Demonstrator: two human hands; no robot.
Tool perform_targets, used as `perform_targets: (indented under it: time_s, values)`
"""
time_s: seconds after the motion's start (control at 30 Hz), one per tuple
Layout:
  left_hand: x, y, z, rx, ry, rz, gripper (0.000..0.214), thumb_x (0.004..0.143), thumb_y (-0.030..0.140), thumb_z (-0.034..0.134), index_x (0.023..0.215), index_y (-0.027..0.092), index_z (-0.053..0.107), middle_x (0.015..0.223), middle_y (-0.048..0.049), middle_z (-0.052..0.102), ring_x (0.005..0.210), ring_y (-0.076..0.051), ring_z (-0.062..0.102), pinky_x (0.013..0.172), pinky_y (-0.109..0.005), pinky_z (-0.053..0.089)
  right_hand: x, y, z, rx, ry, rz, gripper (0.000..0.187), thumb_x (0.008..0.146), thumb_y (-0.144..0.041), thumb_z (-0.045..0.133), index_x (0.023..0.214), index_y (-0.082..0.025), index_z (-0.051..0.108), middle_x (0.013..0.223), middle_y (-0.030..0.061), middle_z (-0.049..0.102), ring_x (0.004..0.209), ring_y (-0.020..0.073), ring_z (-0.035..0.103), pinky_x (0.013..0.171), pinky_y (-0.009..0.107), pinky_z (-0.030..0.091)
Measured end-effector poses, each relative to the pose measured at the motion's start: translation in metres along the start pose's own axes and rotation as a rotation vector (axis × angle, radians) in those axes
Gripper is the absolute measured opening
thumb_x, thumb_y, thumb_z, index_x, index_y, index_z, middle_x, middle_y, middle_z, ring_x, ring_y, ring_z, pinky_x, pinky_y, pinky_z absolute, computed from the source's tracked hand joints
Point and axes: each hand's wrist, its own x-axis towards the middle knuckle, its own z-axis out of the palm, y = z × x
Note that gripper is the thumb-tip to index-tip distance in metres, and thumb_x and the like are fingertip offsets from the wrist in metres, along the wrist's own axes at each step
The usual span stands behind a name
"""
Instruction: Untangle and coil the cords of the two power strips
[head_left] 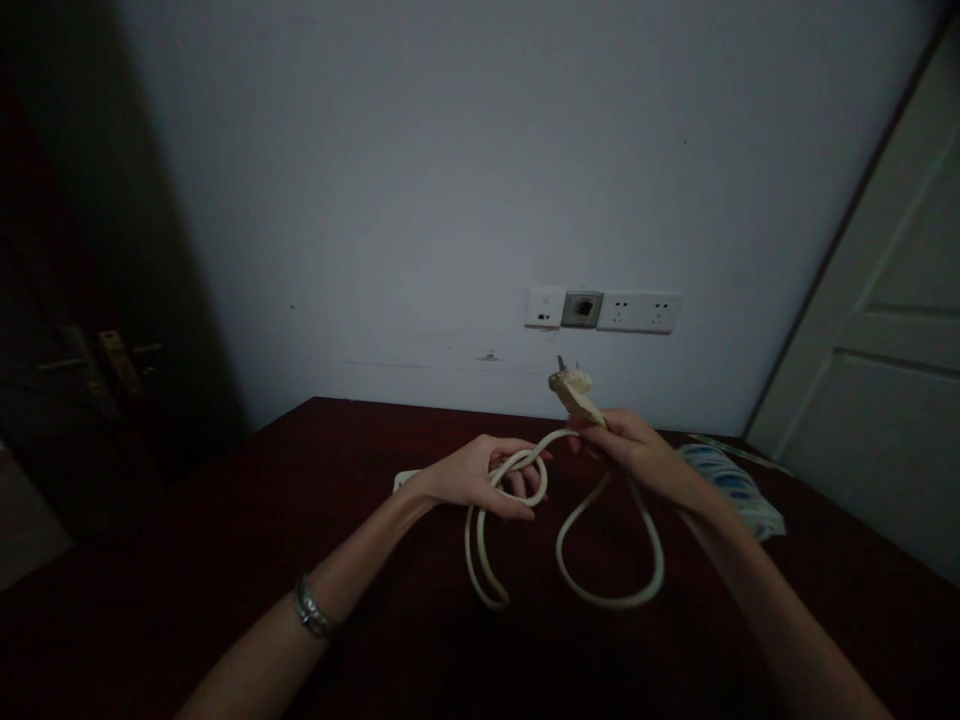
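A cream-coloured power plug (pixel 576 392) is pinched at its cord end in my right hand (pixel 626 445), its metal prongs pointing up toward the wall. Its white power cord (pixel 611 603) hangs below that hand in a wide loop. Around several coiled turns of the same cord, my left hand (pixel 491 475) is curled, thumb below and fingers behind. A single strand runs between the two hands. Behind my left wrist, the corner of a white object (pixel 405 478) shows on the table; the rest of it is hidden.
The dark red table (pixel 360 430) meets a pale wall. Wall sockets (pixel 639 312) and a grey wall plate (pixel 582 309) sit just above it. A plastic-wrapped pack with blue markings (pixel 731 490) lies beyond my right forearm. A white door (pixel 885 330) stands right, a dark door with a handle (pixel 116 362) left.
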Motion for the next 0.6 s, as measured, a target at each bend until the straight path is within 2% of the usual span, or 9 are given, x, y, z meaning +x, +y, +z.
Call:
perform_targets:
  time_s: [0.13, 0.27, 0.33, 0.43, 0.53, 0.6]
  values:
    - [0.005, -0.011, -0.005, -0.008, 0.155, 0.003, 0.048, 0.065, 0.023, 0.073, 0.108, 0.013, 0.055, 0.091, -0.0060, 0.058, 0.053, -0.005, 0.054, 0.045, -0.018, 0.043, 0.002, 0.004, -0.002, -0.058, 0.060, -0.049, 0.027, 0.083, -0.039, 0.045, 0.070, -0.017, 0.056, 0.066, 0.0008, 0.053, 0.061, 0.0135, 0.046, 0.056, 0.025, 0.035]
    - [0.007, -0.021, -0.012, 0.000, 0.195, -0.045, 0.053, 0.064, 0.024, 0.073, 0.111, 0.013, 0.053, 0.092, -0.0065, 0.059, 0.049, -0.005, 0.054, 0.042, -0.018, 0.043, 0.003, 0.013, -0.017, -0.183, 0.289, -0.091, 0.023, 0.083, -0.035, 0.042, 0.081, -0.018, 0.059, 0.070, 0.0020, 0.054, 0.065, 0.0153, 0.048, 0.057, 0.026, 0.036]
    - [0.007, -0.022, -0.014, 0.013, 0.194, -0.058, 0.053, 0.064, 0.024, 0.073, 0.111, 0.013, 0.052, 0.094, -0.0075, 0.059, 0.050, -0.006, 0.056, 0.043, -0.018, 0.044, 0.000, 0.015, -0.029, -0.210, 0.394, -0.067, 0.023, 0.083, -0.036, 0.043, 0.079, -0.019, 0.058, 0.064, 0.0008, 0.049, 0.059, 0.0140, 0.044, 0.052, 0.025, 0.033]
    - [0.006, -0.022, -0.016, 0.003, 0.207, -0.054, 0.056, 0.063, 0.024, 0.073, 0.113, 0.014, 0.050, 0.093, -0.0074, 0.059, 0.052, -0.008, 0.058, 0.044, -0.019, 0.045, -0.008, 0.009, -0.045, -0.167, 0.480, -0.002, 0.020, 0.077, -0.041, 0.052, 0.077, -0.021, 0.055, 0.059, -0.0019, 0.043, 0.051, 0.0116, 0.038, 0.044, 0.024, 0.029]
    - [0.007, -0.023, -0.020, -0.002, 0.260, -0.018, 0.054, 0.064, 0.026, 0.073, 0.111, 0.013, 0.050, 0.087, -0.0042, 0.058, 0.050, -0.008, 0.057, 0.045, -0.022, 0.047, -0.022, -0.007, -0.059, -0.043, 0.528, 0.135, 0.029, 0.069, -0.048, 0.063, 0.083, -0.024, 0.054, 0.055, -0.0038, 0.041, 0.045, 0.0100, 0.034, 0.039, 0.024, 0.023]
    - [0.008, -0.025, -0.024, 0.011, 0.334, 0.011, 0.046, 0.065, 0.027, 0.072, 0.104, 0.012, 0.053, 0.082, -0.0022, 0.057, 0.049, -0.008, 0.056, 0.045, -0.023, 0.048, -0.033, -0.016, -0.070, 0.084, 0.572, 0.176, 0.031, 0.068, -0.049, 0.067, 0.086, -0.026, 0.055, 0.054, -0.0038, 0.038, 0.043, 0.0092, 0.032, 0.038, 0.025, 0.021]
